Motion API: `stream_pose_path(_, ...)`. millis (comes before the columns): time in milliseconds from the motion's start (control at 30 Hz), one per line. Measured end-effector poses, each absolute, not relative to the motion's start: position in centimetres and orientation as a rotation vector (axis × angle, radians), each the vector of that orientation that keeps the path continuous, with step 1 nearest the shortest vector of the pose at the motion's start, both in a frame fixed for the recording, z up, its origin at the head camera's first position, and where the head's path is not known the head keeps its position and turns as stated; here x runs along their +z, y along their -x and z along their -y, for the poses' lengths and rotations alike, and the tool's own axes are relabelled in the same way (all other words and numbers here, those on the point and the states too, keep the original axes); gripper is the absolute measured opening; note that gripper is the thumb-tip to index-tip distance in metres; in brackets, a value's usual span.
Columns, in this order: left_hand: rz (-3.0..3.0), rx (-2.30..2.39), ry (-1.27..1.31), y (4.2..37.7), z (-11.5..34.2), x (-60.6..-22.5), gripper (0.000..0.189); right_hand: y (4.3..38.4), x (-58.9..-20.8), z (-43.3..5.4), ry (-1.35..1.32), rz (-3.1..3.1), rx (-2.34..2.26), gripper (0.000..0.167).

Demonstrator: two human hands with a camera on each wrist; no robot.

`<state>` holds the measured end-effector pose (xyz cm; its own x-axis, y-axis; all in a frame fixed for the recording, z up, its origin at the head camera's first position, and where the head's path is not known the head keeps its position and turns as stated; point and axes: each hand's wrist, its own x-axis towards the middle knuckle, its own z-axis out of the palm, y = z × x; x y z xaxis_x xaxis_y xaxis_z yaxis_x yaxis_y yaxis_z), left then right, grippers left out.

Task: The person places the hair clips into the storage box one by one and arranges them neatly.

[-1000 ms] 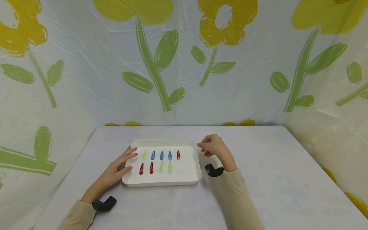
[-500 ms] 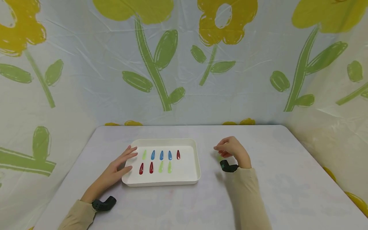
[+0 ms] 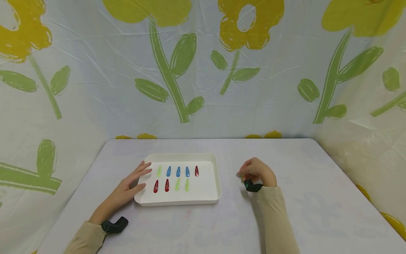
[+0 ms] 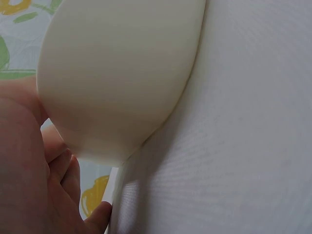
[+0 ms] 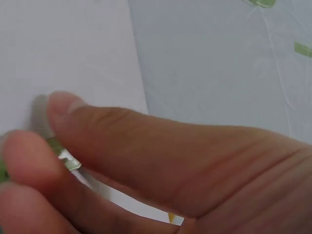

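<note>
Rows of snap hair clips lie in a shallow white tray (image 3: 203, 193): green, blue and red ones such as the red clip (image 3: 196, 171) at the back row's right end. My left hand (image 3: 128, 185) rests with spread, relaxed fingers on the tray's left side; the left wrist view shows the tray's outer wall (image 4: 122, 73) against it. To the right of the tray, my right hand (image 3: 258, 171) is low over the table, thumb and fingers pinching a green hair clip (image 5: 70, 160). That clip is mostly hidden by the fingers.
The tray stands left of centre on a white-covered table (image 3: 317, 197). A flower-printed curtain (image 3: 269, 109) rises behind the table and at both sides. Each wrist carries a black camera mount, such as the left mount (image 3: 115, 225).
My right hand has moved right from the tray's edge, then down to the table, where it now pinches the green hair clip. The left hand and tray have stayed still.
</note>
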<state>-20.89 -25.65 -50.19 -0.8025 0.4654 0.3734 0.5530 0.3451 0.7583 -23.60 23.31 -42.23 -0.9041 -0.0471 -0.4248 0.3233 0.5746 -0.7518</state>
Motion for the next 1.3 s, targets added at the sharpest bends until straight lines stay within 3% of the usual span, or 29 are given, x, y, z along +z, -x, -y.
stream_pose_path(200, 2.499, -1.461, 0.949, 20.8, 25.6, -50.1, 0.049, 23.8, -42.7, -23.3, -0.205, -2.404, -1.274, 0.014)
stream_pose_path(500, 2.505, -1.475, 0.939, 20.7, 25.6, -50.1, 0.049, 23.5, -42.7, -23.4, -0.242, -2.388, -1.3, 0.024)
stream_pose_path(867, 2.505, -1.481, 0.94, 20.8, 25.6, -50.1, 0.049, 23.9, -42.7, -24.8, -0.08, -2.188, -1.54, 0.01)
stream_pose_path(1133, 2.513, -1.479, 0.933, 20.8, 25.5, -50.0, 0.05, 23.9, -42.6, -24.8, -0.092, -2.161, -1.612, 0.026)
stream_pose_path(1300, 2.509, -1.474, 0.943, 20.8, 25.5, -49.9, 0.051, 23.9, -42.6, -24.9, -0.09, -2.165, -1.622, 0.025)
